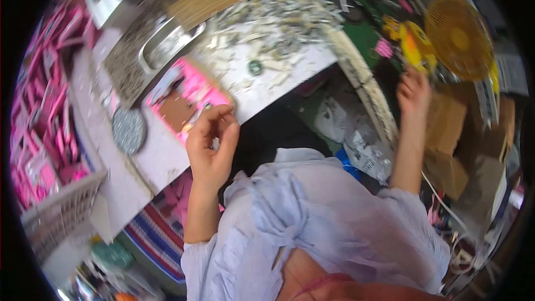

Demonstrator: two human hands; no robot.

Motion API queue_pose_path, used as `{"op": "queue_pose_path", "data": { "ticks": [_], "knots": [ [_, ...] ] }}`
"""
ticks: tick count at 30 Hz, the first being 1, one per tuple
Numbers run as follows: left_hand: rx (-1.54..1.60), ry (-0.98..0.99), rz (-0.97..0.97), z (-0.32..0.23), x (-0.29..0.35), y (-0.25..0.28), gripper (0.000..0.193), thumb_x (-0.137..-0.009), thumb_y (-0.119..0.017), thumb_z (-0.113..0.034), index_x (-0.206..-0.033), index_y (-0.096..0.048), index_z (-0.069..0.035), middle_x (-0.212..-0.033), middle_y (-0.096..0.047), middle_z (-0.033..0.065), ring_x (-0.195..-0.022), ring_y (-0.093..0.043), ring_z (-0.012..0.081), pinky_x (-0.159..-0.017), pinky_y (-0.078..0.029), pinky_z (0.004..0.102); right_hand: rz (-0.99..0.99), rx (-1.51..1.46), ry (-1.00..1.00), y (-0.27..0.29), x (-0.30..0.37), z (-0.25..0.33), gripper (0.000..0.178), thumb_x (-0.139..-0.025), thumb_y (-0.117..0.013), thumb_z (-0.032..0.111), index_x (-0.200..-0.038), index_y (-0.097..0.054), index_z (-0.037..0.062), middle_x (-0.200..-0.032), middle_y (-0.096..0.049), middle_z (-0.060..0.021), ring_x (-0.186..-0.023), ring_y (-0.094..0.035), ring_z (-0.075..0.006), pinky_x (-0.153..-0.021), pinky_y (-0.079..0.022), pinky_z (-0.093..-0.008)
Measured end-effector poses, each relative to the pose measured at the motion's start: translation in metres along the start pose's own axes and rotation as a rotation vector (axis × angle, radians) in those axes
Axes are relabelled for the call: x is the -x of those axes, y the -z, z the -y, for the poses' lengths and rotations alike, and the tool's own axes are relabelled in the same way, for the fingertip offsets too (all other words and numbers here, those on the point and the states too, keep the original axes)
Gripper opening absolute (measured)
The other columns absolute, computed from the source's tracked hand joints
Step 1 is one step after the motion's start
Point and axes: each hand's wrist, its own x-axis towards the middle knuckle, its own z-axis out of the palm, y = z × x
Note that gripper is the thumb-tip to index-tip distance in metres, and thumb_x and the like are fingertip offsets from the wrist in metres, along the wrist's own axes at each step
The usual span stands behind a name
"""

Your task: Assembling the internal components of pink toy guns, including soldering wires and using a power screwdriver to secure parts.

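Note:
My left hand [210, 146] is raised at the table's near edge, beside a pink tray [207, 86] with a brown panel in it. Its fingers curl toward the thumb, and whatever is between them is too small to make out. Out to the right, my right hand [414, 90] hangs with bent, blurred fingers at the lower end of a yellow object [415, 44]. Whether it grips that object cannot be seen. A round grey textured disc [129, 130] rests left of the tray.
Many small pale pieces [273, 22] are heaped across the table [167, 170], near a metal scoop-like tray [167, 47] and a small green roll [254, 67]. At left stands a basket [67, 200] of pink pieces. A yellow-brown fan [460, 38] and cardboard boxes [446, 120] are at right.

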Motion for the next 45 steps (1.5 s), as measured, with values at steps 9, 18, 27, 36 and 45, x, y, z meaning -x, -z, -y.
{"op": "queue_pose_path", "data": {
  "ticks": [9, 18, 27, 36, 45],
  "knots": [
    [-0.719, -0.203, -0.267, 0.037, 0.015, 0.061, 0.01, -0.081, -0.075, -0.002, -0.087, -0.067, -0.005, -0.084, -0.067, 0.008, -0.078, -0.062, 0.0242, -0.076, -0.047, 0.0353, 0.482, 1.032, 0.327, -0.203, 0.045, -0.136, 0.016, -0.093, -0.068, 0.004, -0.108, -0.073, -0.001, -0.092, -0.07, -0.0024, -0.081, -0.062, -0.0074, -0.071, -0.05, -0.0222],
    [-0.727, -0.152, -0.414, 0.047, 0.004, 0.067, 0.01, -0.08, -0.075, -0.002, -0.087, -0.068, -0.005, -0.085, -0.067, 0.0074, -0.079, -0.061, 0.0242, -0.079, -0.045, 0.0361, 0.798, 1.405, 0.688, -0.275, -0.038, -0.201, 0.014, -0.086, -0.068, 0.009, -0.097, -0.076, 0.0057, -0.089, -0.072, -0.0085, -0.077, -0.066, -0.0231, -0.068, -0.052, -0.0324],
    [-0.645, -0.166, -0.318, 0.035, -0.008, 0.065, 0.014, -0.078, -0.076, 0.002, -0.087, -0.068, -0.004, -0.085, -0.066, 0.0098, -0.076, -0.06, 0.0249, -0.072, -0.046, 0.0341, 1.11, 1.852, 0.676, -0.299, -0.076, -0.233, 0.017, -0.081, -0.072, 0.014, -0.097, -0.073, 0.0076, -0.094, -0.069, -0.0092, -0.096, -0.062, -0.0313, -0.086, -0.05, -0.0405],
    [-0.516, -0.082, -0.248, 0.029, -0.021, 0.066, 0.019, -0.079, -0.077, -0.001, -0.096, -0.068, -0.002, -0.086, -0.067, 0.0102, -0.074, -0.06, 0.0226, -0.067, -0.048, 0.0329, 1.24, 1.797, 0.749, -0.31, -0.066, -0.239, 0.025, -0.076, -0.072, 0.012, -0.1, -0.066, 0.0077, -0.095, -0.065, -0.0089, -0.102, -0.059, -0.0325, -0.084, -0.051, -0.0443],
    [0.119, 0.477, 0.17, 0.007, -0.032, 0.05, 0.013, -0.091, -0.072, -0.002, -0.102, -0.064, 0.0, -0.08, -0.065, 0.0017, -0.065, -0.059, 0.0055, -0.059, -0.048, 0.0227, 1.584, 1.107, 0.251, -0.296, 0.02, -0.201, 0.038, -0.071, -0.083, 0.006, -0.106, -0.067, 0.0052, -0.095, -0.067, -0.0102, -0.084, -0.065, -0.0295, -0.069, -0.053, -0.0393]
  ]
}}
